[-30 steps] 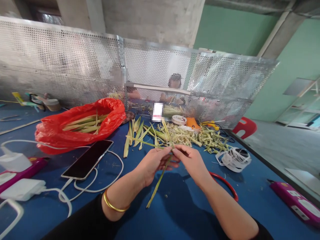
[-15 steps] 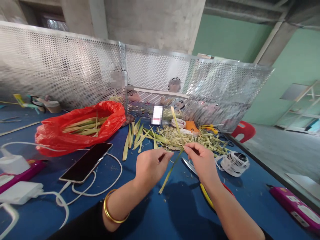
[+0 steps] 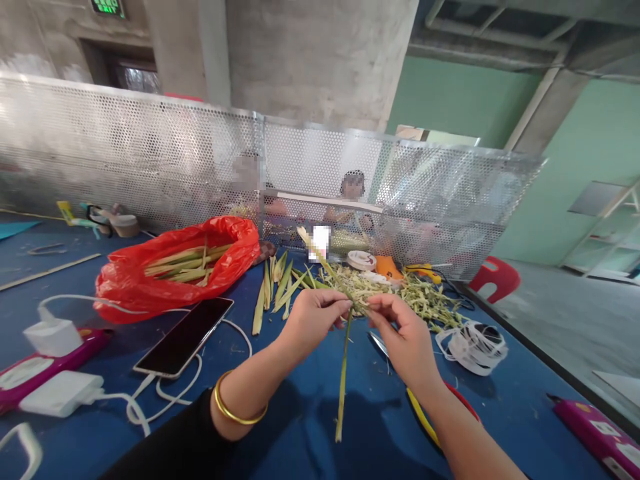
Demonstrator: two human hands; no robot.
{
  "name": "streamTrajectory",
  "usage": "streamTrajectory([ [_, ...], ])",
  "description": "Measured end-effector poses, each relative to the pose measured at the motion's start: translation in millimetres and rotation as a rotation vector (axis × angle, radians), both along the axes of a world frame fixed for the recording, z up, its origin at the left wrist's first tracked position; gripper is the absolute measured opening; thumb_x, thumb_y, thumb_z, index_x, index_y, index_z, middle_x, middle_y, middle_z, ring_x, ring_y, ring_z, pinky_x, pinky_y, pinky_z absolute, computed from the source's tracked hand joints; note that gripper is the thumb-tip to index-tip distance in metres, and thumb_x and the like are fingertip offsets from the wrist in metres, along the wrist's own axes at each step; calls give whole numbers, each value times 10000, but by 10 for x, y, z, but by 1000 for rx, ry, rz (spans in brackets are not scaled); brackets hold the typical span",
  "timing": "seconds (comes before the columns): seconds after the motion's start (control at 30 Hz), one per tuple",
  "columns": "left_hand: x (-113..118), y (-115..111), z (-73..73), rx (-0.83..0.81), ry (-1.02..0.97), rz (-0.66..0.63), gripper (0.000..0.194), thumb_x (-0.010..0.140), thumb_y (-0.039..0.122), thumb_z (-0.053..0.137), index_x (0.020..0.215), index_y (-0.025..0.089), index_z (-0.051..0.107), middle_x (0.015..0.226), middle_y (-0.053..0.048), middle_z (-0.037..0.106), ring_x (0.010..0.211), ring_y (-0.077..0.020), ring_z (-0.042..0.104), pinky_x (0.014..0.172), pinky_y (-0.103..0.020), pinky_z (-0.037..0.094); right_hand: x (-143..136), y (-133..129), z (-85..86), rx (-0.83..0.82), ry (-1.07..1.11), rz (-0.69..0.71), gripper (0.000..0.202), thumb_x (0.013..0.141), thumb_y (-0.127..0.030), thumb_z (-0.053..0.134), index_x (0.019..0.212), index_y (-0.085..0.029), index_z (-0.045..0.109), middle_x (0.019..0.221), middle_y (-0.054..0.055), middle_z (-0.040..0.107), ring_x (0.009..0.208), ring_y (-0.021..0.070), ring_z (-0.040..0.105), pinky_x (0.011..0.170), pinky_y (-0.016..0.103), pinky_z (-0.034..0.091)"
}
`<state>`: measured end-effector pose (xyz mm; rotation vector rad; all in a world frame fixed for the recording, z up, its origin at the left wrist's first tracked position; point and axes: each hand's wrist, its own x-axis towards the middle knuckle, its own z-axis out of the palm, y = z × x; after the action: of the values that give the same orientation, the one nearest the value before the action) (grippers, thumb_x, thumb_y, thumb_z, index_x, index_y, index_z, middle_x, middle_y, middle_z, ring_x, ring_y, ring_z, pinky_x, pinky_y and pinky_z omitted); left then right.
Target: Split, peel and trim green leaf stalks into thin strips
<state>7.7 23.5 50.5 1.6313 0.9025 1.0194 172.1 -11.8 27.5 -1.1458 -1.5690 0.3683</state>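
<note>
My left hand (image 3: 315,317) pinches a long green-and-yellow leaf strip (image 3: 343,380) between thumb and fingertips. The strip's pale frayed end slants up and away to the left; its lower end hangs toward me over the blue table. Just right of the strip, my right hand (image 3: 400,327) is closed in a pinch, its fingertips close to the left ones. What sits between those right fingertips is too small to make out. Scissors (image 3: 423,417) with a yellow-and-red handle lie under my right wrist, partly hidden by it.
Leaf scraps (image 3: 425,300) are heaped behind my hands, beside loose leaf pieces (image 3: 273,283). A red plastic bag (image 3: 125,280) of leaves, a phone (image 3: 185,337) and white cables lie left. White ribbon coils (image 3: 473,347) lie right. A perforated metal screen (image 3: 320,157) stands behind; people sit beyond.
My left hand has come over to grip the leaf strip, which my right hand was holding. The strip's top has swung left and its lower end now points toward me. The view has tilted up slightly.
</note>
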Motion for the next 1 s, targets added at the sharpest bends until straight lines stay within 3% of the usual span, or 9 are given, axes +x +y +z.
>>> streamTrajectory([
  [0.13, -55, 109, 87, -348, -107, -177, 251, 747, 404, 618, 792, 166, 683, 792, -41, 684, 564, -99, 550, 448, -195, 325, 28, 128, 129, 81, -211, 3, 87, 842, -216, 525, 794, -199, 595, 778, 27, 613, 710, 165, 577, 661, 277, 455],
  [0.27, -84, 202, 61, -461, -174, -102, 272, 682, 377, 696, 808, 136, 697, 770, -48, 687, 494, -48, 457, 416, -185, 205, 74, 252, 247, 2, -361, 109, 95, 826, -183, 532, 753, -208, 588, 729, -6, 587, 672, 144, 549, 627, 258, 423],
  [0.47, -38, 196, -91, -661, -203, -194, 330, 689, 378, 692, 954, 179, 686, 820, -34, 697, 460, -26, 423, 408, -172, 162, 222, 277, 136, -103, -405, 215, 98, 811, -166, 545, 741, -208, 599, 711, -18, 587, 675, 137, 549, 622, 247, 414],
  [0.67, 54, 100, -152, -582, -92, -80, 216, 665, 350, 696, 693, 139, 663, 725, -37, 698, 407, -30, 396, 359, -176, 173, 227, 224, 148, -108, -349, 225, 166, 856, -277, 516, 779, -200, 641, 801, 25, 630, 774, 167, 570, 719, 287, 425],
  [0.73, 85, 21, -151, -522, -11, -158, 218, 671, 355, 683, 642, 142, 651, 700, -41, 703, 391, -39, 414, 351, -182, 207, 194, 212, 146, -201, -229, 211, 263, 882, -355, 469, 817, -191, 663, 825, 36, 633, 804, 179, 573, 732, 298, 428],
  [0.87, 164, -134, -195, -508, 147, -382, 227, 650, 369, 696, 630, 146, 663, 692, -47, 711, 388, -57, 471, 336, -187, 240, 87, 161, 98, -477, 10, 295, 297, 820, -421, 553, 677, -172, 630, 610, -22, 539, 597, 136, 504, 563, 250, 390],
  [0.93, 194, -152, -240, -528, 162, -385, 246, 631, 383, 710, 615, 144, 652, 677, -45, 707, 388, -63, 486, 329, -185, 248, 35, 117, 91, -483, 104, 317, 238, 792, -363, 603, 651, -172, 589, 571, -44, 482, 554, 112, 453, 532, 233, 360],
  [1.0, 201, -113, -275, -553, 138, -331, 261, 628, 389, 711, 596, 143, 630, 649, -39, 697, 383, -65, 488, 328, -185, 263, 3, 61, 110, -365, 143, 235, 182, 803, -320, 596, 688, -180, 579, 569, -51, 458, 539, 104, 426, 520, 228, 348],
])
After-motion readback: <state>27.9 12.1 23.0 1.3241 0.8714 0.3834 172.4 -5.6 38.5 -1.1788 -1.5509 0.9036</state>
